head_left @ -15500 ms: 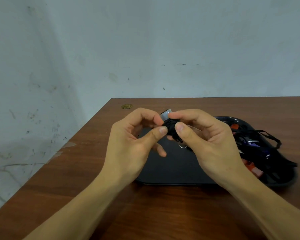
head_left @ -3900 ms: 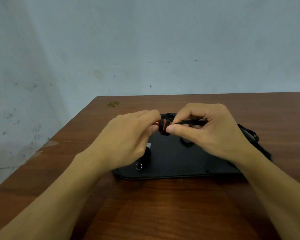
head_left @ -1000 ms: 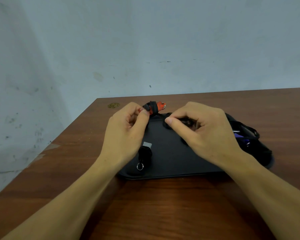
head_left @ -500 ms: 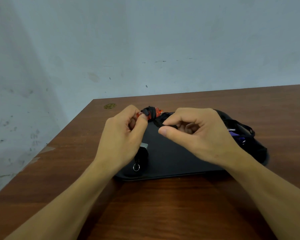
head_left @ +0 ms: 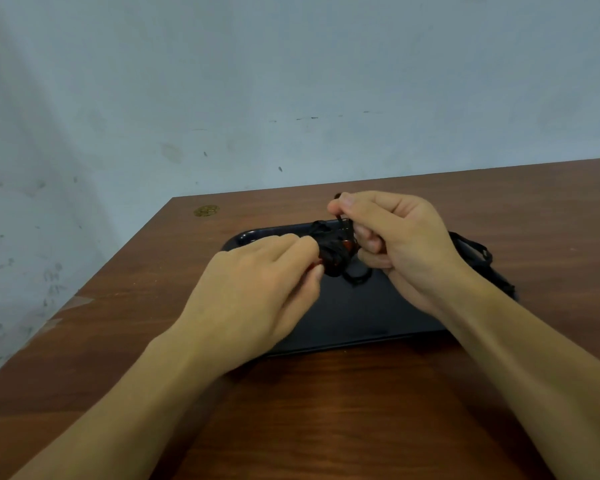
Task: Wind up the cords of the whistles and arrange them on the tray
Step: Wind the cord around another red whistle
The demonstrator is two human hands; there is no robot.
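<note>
Above a black tray [head_left: 354, 317] on the brown table, both hands work on one red whistle [head_left: 338, 254] that is mostly wrapped in black cord. My left hand [head_left: 257, 292] pinches the whistle from the left. My right hand [head_left: 392, 237] pinches the free end of the black cord [head_left: 340, 221] between thumb and forefinger, just above and right of the whistle. A small black loop [head_left: 357, 277] lies on the tray under the whistle. The wound whistle seen earlier at the tray's left is hidden behind my left hand.
Loose black cords [head_left: 475, 252] of other whistles lie at the tray's right end, mostly hidden by my right forearm. A small round gold mark [head_left: 205, 211] sits near the table's far left corner. The table's left edge runs close to a pale wall.
My left hand has come down and to the right with the red whistle, low over the tray. My right hand has lifted the cord end above it, and the view shifted left.
</note>
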